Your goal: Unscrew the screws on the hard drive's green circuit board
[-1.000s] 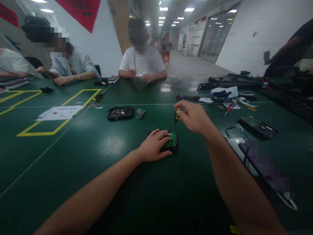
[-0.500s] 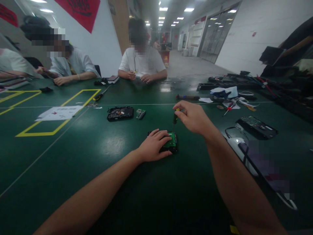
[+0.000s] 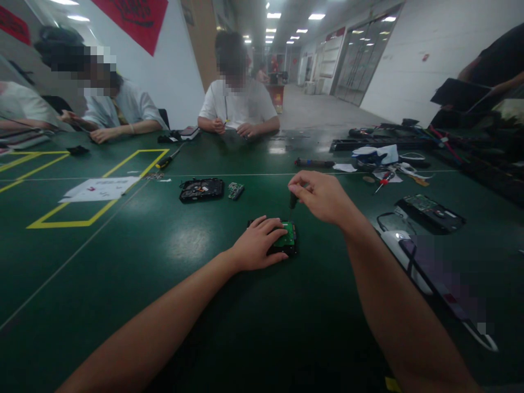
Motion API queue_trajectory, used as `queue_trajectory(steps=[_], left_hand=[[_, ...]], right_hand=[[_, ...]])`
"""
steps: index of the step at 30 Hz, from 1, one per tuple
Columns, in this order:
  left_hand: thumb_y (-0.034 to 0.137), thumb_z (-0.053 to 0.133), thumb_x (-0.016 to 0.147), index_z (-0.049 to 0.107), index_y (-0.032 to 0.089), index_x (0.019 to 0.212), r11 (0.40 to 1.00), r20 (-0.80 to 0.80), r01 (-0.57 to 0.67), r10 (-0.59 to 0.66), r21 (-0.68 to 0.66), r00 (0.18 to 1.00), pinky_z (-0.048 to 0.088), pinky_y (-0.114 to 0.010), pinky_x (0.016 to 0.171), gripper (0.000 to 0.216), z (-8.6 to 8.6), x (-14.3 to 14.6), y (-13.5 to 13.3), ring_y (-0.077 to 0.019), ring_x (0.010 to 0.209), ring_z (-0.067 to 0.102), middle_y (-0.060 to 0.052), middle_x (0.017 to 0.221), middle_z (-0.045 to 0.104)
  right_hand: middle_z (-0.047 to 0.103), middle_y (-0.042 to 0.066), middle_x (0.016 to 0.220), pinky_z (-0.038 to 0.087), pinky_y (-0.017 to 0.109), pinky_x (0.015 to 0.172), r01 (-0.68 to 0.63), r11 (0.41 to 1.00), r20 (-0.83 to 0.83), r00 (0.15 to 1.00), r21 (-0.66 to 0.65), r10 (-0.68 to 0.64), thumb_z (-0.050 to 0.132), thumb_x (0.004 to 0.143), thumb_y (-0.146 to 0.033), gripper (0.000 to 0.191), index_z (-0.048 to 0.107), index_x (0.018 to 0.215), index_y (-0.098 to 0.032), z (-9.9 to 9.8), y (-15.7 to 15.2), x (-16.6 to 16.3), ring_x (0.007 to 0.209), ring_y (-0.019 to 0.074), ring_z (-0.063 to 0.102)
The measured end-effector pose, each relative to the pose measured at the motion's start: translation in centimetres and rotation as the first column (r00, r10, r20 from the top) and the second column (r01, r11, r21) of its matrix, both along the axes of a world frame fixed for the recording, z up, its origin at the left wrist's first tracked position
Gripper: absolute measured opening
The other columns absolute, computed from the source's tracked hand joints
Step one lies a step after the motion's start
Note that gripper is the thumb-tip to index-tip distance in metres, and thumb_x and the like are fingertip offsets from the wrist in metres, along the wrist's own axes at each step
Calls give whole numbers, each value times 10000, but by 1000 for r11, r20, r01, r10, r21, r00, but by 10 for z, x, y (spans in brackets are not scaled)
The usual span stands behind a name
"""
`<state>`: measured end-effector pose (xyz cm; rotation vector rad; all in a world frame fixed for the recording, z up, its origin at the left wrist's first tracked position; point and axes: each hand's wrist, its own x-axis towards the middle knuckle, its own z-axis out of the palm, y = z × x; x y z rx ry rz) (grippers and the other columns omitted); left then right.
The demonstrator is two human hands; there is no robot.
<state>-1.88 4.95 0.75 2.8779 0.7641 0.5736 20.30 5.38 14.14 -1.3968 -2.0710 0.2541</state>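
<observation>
My left hand [image 3: 257,244] lies spread over a hard drive [image 3: 291,246], covering much of it. Its fingers stretch across the green circuit board [image 3: 290,229] on top, and the thumb rests along the near edge. My right hand [image 3: 317,192] is closed, pinching a screwdriver [image 3: 293,201] by the handle. The screwdriver stands nearly upright, tip down, over the drive's far right corner. Whether the tip sits in a screw is too small to tell.
Beyond my left hand lie another hard drive [image 3: 201,189] and a loose circuit board [image 3: 236,190]. A yellow-black screwdriver [image 3: 166,161] and white paper [image 3: 100,189] lie left. Right are a third drive [image 3: 429,213], a red screwdriver [image 3: 383,180] and a phone-like device [image 3: 429,262]. People sit across the table.
My right hand has turned slightly on the screwdriver, its fingers now covering more of the handle's top. My left hand and the hard drive stay put.
</observation>
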Motion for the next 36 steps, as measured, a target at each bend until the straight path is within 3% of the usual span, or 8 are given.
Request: queue_trajectory(steps=[5, 11, 15, 19, 25, 30, 36], left_hand=[[610, 627, 936, 534, 226, 1425, 1000, 9, 1, 0, -3, 1000, 303, -603, 1238, 630, -1, 0, 1, -338, 1428, 487, -135, 1459, 561], [603, 642, 928, 534, 233, 1428, 1000, 22, 6, -6, -13, 1000, 304, -615, 1234, 631, -2, -1, 1, -347, 1426, 489, -135, 1446, 568], [610, 624, 938, 535, 220, 1426, 1000, 9, 2, -2, -10, 1000, 297, -605, 1239, 631, -1, -1, 1, -342, 1429, 484, -140, 1457, 561], [607, 630, 935, 534, 226, 1426, 1000, 8, 3, -2, -15, 1000, 298, -604, 1239, 629, 0, -1, 0, -344, 1434, 480, -138, 1455, 563], [602, 631, 936, 523, 244, 1435, 1000, 8, 4, -3, -19, 1000, 298, -617, 1236, 623, 0, -1, 0, -345, 1441, 475, -128, 1457, 562], [595, 630, 938, 526, 243, 1433, 1000, 9, 7, -7, -30, 1000, 299, -612, 1240, 616, 1, -1, 1, -348, 1446, 468, -125, 1455, 559], [596, 619, 945, 528, 237, 1428, 1000, 10, 14, -14, -21, 1000, 292, -600, 1247, 609, -1, 0, 0, -343, 1448, 467, -120, 1454, 565]], right_hand=[[765, 88, 968, 491, 353, 751, 8, 1000, -13, 1000, -27, -9, 561, 978, -249, 217, 712, 1116, -178, 0, 0, 0, 808, 217, 698], [761, 99, 993, 502, 354, 749, 21, 999, -38, 999, -43, -23, 581, 970, -275, 170, 704, 1038, -179, -2, 2, 1, 806, 215, 698], [743, 106, 1076, 505, 352, 753, 4, 1000, 0, 1000, -11, -4, 560, 969, -248, 205, 717, 1081, -181, -2, 2, 1, 803, 202, 694], [751, 94, 1017, 512, 340, 731, -15, 998, -24, 1000, -55, 14, 538, 989, -277, 241, 710, 1131, -183, -2, 1, 0, 778, 196, 689], [752, 76, 1019, 507, 329, 709, -34, 998, -37, 999, -57, 32, 551, 999, -346, 212, 712, 991, -208, 0, 1, 0, 743, 179, 679], [762, 78, 1035, 518, 347, 729, -21, 998, -82, 996, -63, 15, 572, 977, -299, 191, 675, 1099, -193, -1, 2, 3, 673, 167, 675], [749, 93, 957, 511, 368, 754, 29, 997, -85, 996, -76, -36, 558, 974, -258, 167, 678, 1070, -192, -1, 0, 1, 815, 225, 696]])
